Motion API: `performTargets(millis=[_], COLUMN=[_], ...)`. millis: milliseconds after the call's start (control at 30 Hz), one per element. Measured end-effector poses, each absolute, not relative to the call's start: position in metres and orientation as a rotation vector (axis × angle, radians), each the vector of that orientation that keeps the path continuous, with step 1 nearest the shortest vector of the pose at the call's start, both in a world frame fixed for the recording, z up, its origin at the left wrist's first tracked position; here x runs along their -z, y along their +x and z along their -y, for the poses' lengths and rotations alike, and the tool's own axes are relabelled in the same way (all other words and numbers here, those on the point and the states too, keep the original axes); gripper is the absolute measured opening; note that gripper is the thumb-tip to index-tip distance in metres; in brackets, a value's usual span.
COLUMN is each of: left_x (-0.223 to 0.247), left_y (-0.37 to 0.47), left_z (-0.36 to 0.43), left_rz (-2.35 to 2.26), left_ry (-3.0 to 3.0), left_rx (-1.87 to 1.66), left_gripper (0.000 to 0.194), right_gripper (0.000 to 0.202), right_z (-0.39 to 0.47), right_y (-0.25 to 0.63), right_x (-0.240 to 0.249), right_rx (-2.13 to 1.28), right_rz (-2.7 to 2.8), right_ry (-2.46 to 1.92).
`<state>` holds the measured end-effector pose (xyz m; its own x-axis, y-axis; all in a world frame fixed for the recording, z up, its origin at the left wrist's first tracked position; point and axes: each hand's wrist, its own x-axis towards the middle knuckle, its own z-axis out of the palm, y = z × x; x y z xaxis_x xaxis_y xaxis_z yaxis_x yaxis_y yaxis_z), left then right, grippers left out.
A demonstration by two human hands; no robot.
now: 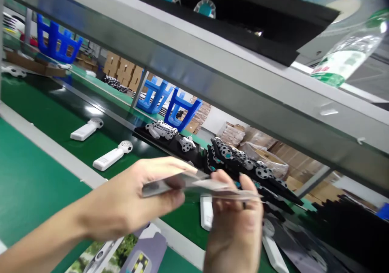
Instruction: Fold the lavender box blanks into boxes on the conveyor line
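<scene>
My left hand [130, 200] reaches in from the left, its fingers and thumb closed round one end of a thin, flat grey-white piece [194, 186]. At the other end of that piece, my right hand [235, 220] has its fingers bent against it. The piece is seen nearly edge-on and blurred, so its printing cannot be made out. Just beyond my hands, a white handheld device [206, 212] lies on the green belt, partly behind my right hand. Below my left hand is a printed sheet or box [146, 254] with purple and leafy areas.
White devices with football-patterned heads [108, 158] lie on the green belt [57, 119]. Black trays [258, 182] of similar parts stand right of centre. A grey metal beam [194, 72] crosses above, with a bottle [349, 58] at upper right. Blue stools [182, 109] and cartons stand behind.
</scene>
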<state>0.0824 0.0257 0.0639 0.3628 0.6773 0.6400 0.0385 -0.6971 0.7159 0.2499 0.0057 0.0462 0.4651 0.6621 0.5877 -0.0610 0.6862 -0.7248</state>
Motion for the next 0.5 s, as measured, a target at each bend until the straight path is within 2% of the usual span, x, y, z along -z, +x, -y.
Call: performTargets(millis=[67,100,233,300,367,467,500], left_x=[-0.063,-0.06,-0.048,-0.044,-0.04,-0.034,-0.031], left_y=[0.08,0.08,0.091,0.1,0.109,0.12,0.122], left_z=[-0.022,-0.022,-0.021,-0.019,-0.018,-0.018,-0.019], left_rz=[-0.643,-0.639,-0.442,-0.425,-0.515,-0.62,-0.613], left_ry=[1.993,1.945,1.799,1.692,1.658,1.883,1.95], left_rx=[-1.361,-1.381,-1.326,-1.3,-1.428,-1.725,-1.788], left_gripper=[0.03,0.04,0.083,0.104,0.1,0.057,0.056], right_gripper=[0.091,0.092,0.067,0.062,0.061,0.069,0.069], right_z=[-0.005,-0.005,-0.002,0.0,0.003,0.006,0.007], right_y=[0.235,0.23,0.22,0.216,0.214,0.214,0.214], right_x=[-0.044,-0.044,-0.047,-0.045,-0.04,-0.033,-0.032], right_rx=[-0.441,-0.402,-0.394,-0.41,-0.399,-0.289,-0.239], right_rz=[1.107,1.131,1.136,1.138,1.127,1.036,0.992], right_ry=[-0.78,-0.821,-0.862,-0.858,-0.858,-0.916,-0.945])
